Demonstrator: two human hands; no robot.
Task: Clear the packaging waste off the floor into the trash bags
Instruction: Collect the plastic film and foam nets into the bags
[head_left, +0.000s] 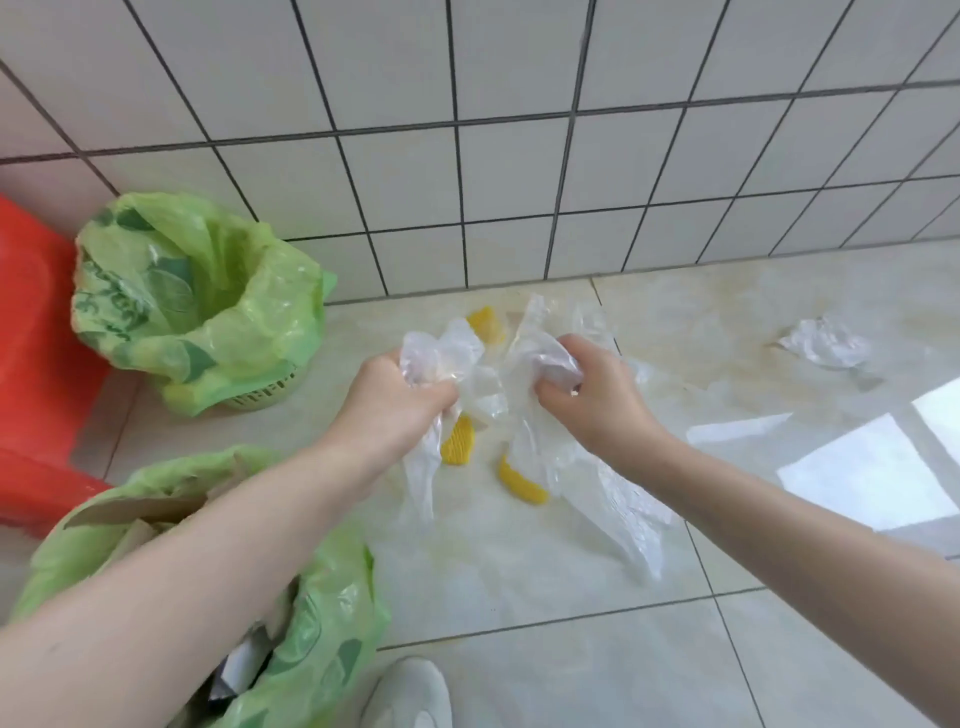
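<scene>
Left hand (387, 402) and right hand (592, 400) both fisted on crumpled clear plastic film (488, 384), held up between them over pale tiled floor (571, 675). Yellow ridged pieces (457, 441) just below hands. Green-lined bin (197, 301) left of left hand, second green trash bag (322, 639) under left forearm.

Clear plastic wrap (524, 395); yellow ridged pieces (458, 441); pale green trash bags (197, 301) with darker green print; red stool (36, 338); white wall tiles (519, 171), dark grout; cream marbled floor (571, 675); white shoe (410, 696).
</scene>
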